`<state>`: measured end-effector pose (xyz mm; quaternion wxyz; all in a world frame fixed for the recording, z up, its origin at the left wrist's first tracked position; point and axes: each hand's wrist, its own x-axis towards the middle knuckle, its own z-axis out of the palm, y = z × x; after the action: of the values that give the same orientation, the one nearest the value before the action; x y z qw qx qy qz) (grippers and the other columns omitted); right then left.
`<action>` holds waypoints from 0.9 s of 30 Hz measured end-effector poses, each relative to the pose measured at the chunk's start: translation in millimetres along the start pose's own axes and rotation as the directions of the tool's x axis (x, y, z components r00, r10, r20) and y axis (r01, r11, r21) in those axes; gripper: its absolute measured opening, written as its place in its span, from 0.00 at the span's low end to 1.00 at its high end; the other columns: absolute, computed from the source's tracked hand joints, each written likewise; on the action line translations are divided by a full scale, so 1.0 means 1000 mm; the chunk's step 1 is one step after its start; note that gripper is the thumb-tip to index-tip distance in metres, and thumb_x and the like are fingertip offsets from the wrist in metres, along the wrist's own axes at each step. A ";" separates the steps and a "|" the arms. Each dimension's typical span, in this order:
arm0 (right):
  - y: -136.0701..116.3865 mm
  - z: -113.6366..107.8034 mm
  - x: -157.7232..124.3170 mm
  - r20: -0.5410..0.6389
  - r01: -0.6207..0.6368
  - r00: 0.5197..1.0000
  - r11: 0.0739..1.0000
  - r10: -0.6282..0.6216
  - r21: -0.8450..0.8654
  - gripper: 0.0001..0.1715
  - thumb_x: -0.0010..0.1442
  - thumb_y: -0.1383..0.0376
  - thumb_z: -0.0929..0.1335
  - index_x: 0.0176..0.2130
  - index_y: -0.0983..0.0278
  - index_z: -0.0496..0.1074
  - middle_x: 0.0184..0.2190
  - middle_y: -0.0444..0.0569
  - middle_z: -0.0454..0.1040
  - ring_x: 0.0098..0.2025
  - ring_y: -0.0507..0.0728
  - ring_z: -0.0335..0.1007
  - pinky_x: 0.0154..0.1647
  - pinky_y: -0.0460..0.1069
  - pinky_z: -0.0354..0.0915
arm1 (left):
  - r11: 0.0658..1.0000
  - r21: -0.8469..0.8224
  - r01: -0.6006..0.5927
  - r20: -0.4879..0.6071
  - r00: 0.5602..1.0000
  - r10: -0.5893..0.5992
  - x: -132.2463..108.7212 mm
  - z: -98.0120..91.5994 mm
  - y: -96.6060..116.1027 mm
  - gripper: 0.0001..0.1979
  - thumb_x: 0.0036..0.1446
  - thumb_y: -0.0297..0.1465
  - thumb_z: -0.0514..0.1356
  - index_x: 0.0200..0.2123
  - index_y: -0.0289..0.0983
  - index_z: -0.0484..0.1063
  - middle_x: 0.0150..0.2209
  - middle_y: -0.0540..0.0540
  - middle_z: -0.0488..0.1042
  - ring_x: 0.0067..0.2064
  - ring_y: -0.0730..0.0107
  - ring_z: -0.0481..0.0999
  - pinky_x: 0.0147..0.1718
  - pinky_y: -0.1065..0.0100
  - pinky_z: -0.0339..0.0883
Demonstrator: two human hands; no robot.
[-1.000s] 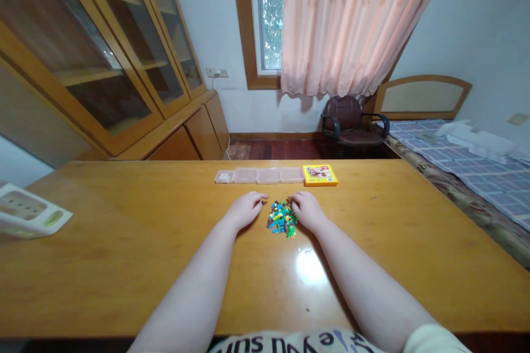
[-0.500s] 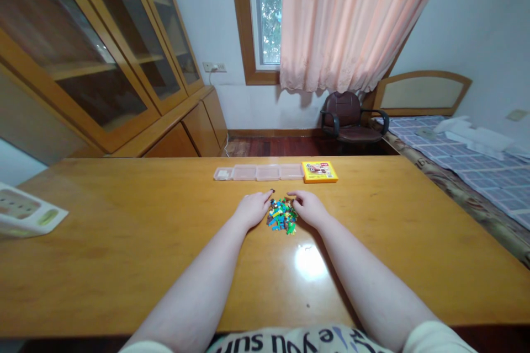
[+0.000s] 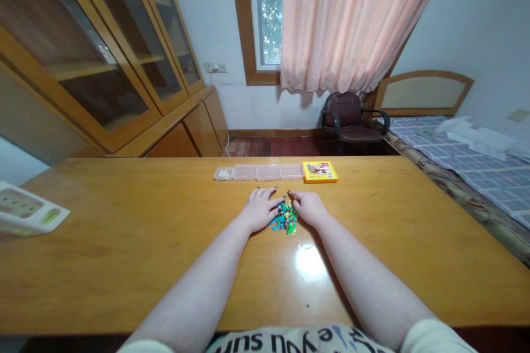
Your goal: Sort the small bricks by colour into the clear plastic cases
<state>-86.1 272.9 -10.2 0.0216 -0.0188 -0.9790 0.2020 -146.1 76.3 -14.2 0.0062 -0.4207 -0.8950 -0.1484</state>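
Note:
A small pile of colourful toy building bricks [image 3: 285, 219], mostly blue, green and yellow, lies on the wooden table. My left hand [image 3: 260, 210] is at the pile's left side with its fingers spread, and its thumb and index finger reach over the bricks, covering some of them. At the right edge of the pile rests my right hand [image 3: 308, 207], index finger stretched out and thumb apart; its other fingers are partly hidden. I see nothing held in either hand.
Beyond the hands stands a row of shallow clear plastic trays [image 3: 268, 172], with a yellow box [image 3: 320, 172] at its right end. A white power strip-like object [image 3: 31, 209] sits at the table's left edge. Past the far edge [image 3: 186, 158] are a chair [image 3: 348, 113] and a bed.
My left hand has moved right over the pile and its fingers have spread, covering more bricks. My right hand has hardly moved.

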 end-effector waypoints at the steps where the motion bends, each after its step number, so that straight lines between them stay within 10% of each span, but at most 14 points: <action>1: 0.000 0.000 0.000 -0.008 -0.012 1.000 1.000 0.012 0.001 0.24 0.59 0.66 0.60 0.54 0.59 0.70 0.49 0.49 0.74 0.50 0.58 0.70 0.53 0.51 0.60 | 1.000 -0.001 0.000 0.004 1.000 0.000 0.000 0.002 0.000 0.20 0.59 0.39 0.54 0.55 0.52 0.66 0.61 0.46 0.59 0.61 0.52 0.54 0.60 0.45 0.41; 20: -0.001 0.003 -0.003 0.062 0.154 0.985 0.979 -0.163 0.131 0.22 0.58 0.70 0.60 0.47 0.55 0.75 0.46 0.42 0.76 0.48 0.54 0.72 0.50 0.46 0.62 | 0.996 -0.089 -0.016 -0.101 0.995 0.007 -0.001 -0.018 -0.010 0.13 0.51 0.25 0.53 0.35 0.41 0.77 0.38 0.46 0.74 0.45 0.62 0.69 0.50 0.58 0.60; 27: 0.001 0.003 -0.002 -0.010 0.039 0.999 0.997 -0.039 0.060 0.23 0.60 0.67 0.60 0.53 0.58 0.71 0.49 0.46 0.74 0.50 0.57 0.71 0.51 0.49 0.62 | 0.992 -0.096 -0.084 -0.049 0.996 0.079 -0.003 -0.014 -0.012 0.15 0.53 0.28 0.55 0.41 0.45 0.77 0.51 0.46 0.71 0.54 0.59 0.64 0.57 0.53 0.53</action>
<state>-84.5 272.6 -13.8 0.0307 -0.0001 -0.9725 0.2309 -154.5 63.3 -4.1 0.0116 -0.4533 -0.8683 -0.2011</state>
